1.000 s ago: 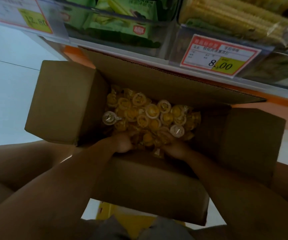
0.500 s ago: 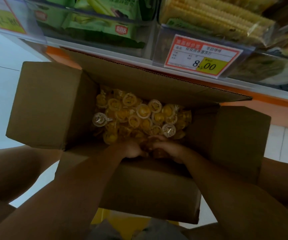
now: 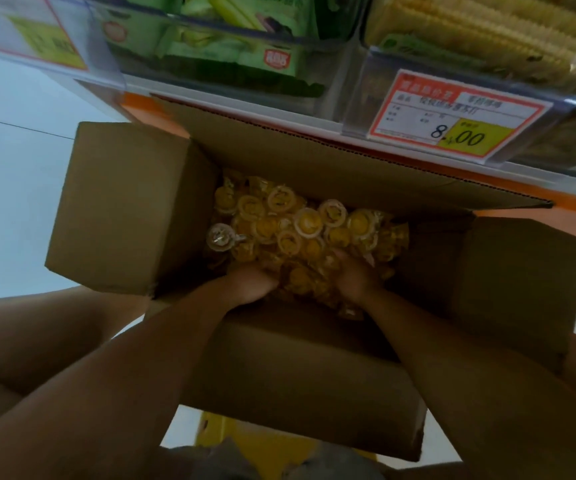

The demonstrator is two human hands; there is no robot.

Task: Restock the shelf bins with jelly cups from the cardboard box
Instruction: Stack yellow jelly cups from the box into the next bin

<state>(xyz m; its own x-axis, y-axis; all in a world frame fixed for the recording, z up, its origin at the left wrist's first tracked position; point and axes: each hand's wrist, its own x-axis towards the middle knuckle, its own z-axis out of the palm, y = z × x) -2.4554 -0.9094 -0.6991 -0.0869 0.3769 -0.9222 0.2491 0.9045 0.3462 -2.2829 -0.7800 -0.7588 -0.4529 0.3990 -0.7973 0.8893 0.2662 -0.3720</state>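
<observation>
An open cardboard box (image 3: pixel 297 372) stands on the floor below the shelf, its four flaps spread out. Inside lies a heap of yellow jelly cups (image 3: pixel 300 223) with round white rims. Both my hands are down in the heap at the box's near side. My left hand (image 3: pixel 253 284) is cupped around a pile of cups, with its fingers buried among them. My right hand (image 3: pixel 354 275) cups the same pile from the right, fingertips curled over the cups. The cups between my palms are partly hidden.
Clear shelf bins above hold green snack packets (image 3: pixel 231 43) and long yellow packets (image 3: pixel 480 32). Price tags (image 3: pixel 456 116) hang along the shelf edge. Pale floor tiles (image 3: pixel 12 188) lie to the left. My bare knees flank the box, and something yellow (image 3: pixel 262 441) sits below it.
My hands met at the box's near edge, then spread apart and pushed forward into the heap, scooping cups between them. The view has shifted a little to the right.
</observation>
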